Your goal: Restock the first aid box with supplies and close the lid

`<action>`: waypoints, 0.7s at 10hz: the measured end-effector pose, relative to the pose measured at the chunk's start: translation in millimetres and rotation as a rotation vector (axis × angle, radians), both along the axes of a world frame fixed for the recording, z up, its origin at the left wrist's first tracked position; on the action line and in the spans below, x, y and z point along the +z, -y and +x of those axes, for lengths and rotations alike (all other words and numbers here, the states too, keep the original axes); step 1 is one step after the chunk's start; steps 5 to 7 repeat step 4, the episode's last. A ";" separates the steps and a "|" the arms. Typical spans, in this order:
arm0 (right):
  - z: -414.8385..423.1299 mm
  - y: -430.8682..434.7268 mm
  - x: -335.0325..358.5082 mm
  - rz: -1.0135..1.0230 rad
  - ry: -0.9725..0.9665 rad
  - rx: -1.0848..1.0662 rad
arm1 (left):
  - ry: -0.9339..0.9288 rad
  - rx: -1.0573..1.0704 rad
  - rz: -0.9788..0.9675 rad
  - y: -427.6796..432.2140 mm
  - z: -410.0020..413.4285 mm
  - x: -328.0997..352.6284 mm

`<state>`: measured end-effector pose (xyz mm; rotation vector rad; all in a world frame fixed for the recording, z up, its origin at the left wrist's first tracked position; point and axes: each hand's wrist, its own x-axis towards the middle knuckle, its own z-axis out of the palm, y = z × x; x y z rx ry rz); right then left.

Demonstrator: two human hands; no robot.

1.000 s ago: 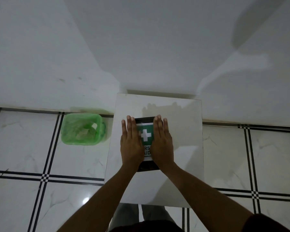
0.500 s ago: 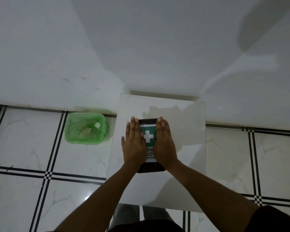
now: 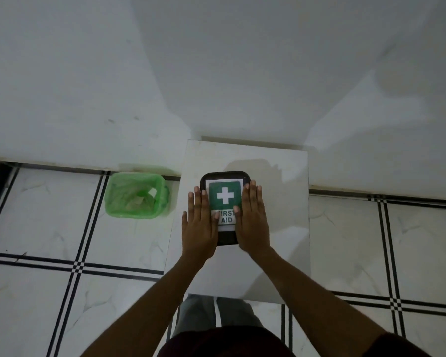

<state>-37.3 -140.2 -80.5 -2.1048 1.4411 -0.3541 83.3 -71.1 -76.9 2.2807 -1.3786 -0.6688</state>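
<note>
The first aid box [image 3: 225, 199] lies lid-down at the middle of a white counter [image 3: 281, 228], the left hand [image 3: 198, 228] and right hand [image 3: 252, 222] spread flat, fingers open, on its two sides. Uneven pressing could leave the lid unlatched or slide the box toward the counter's edge; a green bin [image 3: 135, 195] stands on the floor left of the box.

Glossy marble-look table [image 3: 273, 253]; translucent green plastic bin [image 3: 137, 195]; glossy tiles [image 3: 49, 228].

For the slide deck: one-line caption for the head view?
Both hands, left and right, flat on the closed first aid box.
</note>
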 end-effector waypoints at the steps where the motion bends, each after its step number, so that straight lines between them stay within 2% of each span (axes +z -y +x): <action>1: -1.4 -7.3 -2.3 0.012 0.006 -0.018 | 0.012 -0.002 0.023 0.3 -0.4 -3.7; 3: -4.7 -5.5 6.3 -0.018 -0.065 -0.012 | 0.021 -0.038 0.021 1.3 4.4 5.4; 4: -5.2 -1.3 20.3 -0.065 0.002 -0.050 | -0.044 0.030 -0.089 9.5 5.5 27.0; 7: -5.2 -1.3 20.3 -0.065 0.002 -0.050 | -0.044 0.030 -0.089 9.5 5.5 27.0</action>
